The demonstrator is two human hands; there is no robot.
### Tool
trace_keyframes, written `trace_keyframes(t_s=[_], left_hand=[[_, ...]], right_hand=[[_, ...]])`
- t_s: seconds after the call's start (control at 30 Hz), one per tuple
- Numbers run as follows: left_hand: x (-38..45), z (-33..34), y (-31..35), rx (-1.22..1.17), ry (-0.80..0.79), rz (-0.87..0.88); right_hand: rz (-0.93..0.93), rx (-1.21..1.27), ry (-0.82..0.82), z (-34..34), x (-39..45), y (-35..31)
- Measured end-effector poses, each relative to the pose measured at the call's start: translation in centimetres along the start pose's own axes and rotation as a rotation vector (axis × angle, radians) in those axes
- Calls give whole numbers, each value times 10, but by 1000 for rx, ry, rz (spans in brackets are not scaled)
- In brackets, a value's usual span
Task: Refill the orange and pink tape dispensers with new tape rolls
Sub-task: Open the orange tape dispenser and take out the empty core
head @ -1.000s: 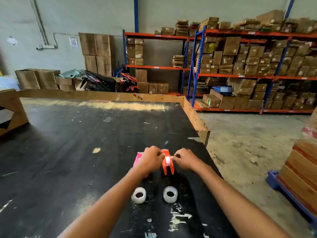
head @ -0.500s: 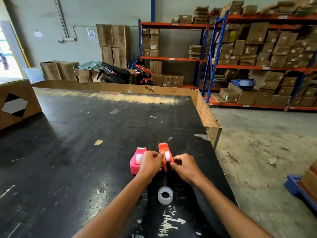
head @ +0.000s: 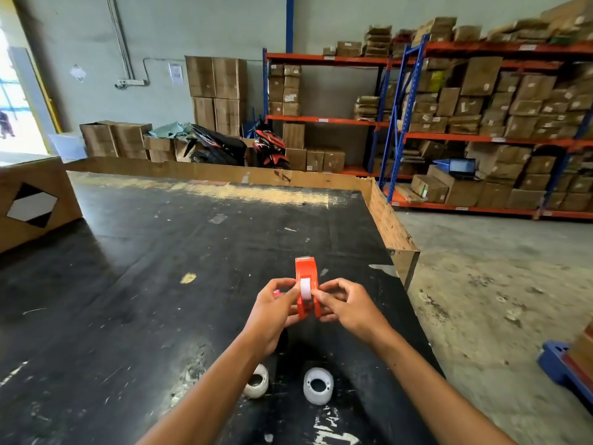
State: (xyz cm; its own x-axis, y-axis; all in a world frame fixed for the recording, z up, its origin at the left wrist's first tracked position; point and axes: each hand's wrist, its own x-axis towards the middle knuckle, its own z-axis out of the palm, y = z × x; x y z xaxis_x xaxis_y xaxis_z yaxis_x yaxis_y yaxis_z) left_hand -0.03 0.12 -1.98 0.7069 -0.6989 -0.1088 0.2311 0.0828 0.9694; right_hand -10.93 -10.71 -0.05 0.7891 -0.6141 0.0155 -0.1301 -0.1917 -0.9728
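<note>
Both hands' grip pinches the orange dispenser; left hand nearly hides the pink dispenser; right hand

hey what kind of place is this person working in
Most likely a warehouse or stockroom: tall metal racks packed with cardboard boxes, more cartons stacked against the wall, and a bare concrete floor.

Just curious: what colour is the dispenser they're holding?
Orange dispenser, with a white strip down its middle; the head view shows it.
</note>
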Motion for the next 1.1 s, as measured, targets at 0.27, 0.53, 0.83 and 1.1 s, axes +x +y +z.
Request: trace_keyframes(t_s=[0.27,0.53,0.83,1.1], left_hand=[[10,1,8,69,0,70],[17,2,16,214,-45,137],[27,-18,48,178,30,143],[6,17,33,3,-75,-135]], right_hand=[[-45,-68,-56,14,1,-24],[-41,-88,-75,21,-1,-44],[138,-225,32,-28,-4,-45],[429,-1025,70,-15,-12,12]])
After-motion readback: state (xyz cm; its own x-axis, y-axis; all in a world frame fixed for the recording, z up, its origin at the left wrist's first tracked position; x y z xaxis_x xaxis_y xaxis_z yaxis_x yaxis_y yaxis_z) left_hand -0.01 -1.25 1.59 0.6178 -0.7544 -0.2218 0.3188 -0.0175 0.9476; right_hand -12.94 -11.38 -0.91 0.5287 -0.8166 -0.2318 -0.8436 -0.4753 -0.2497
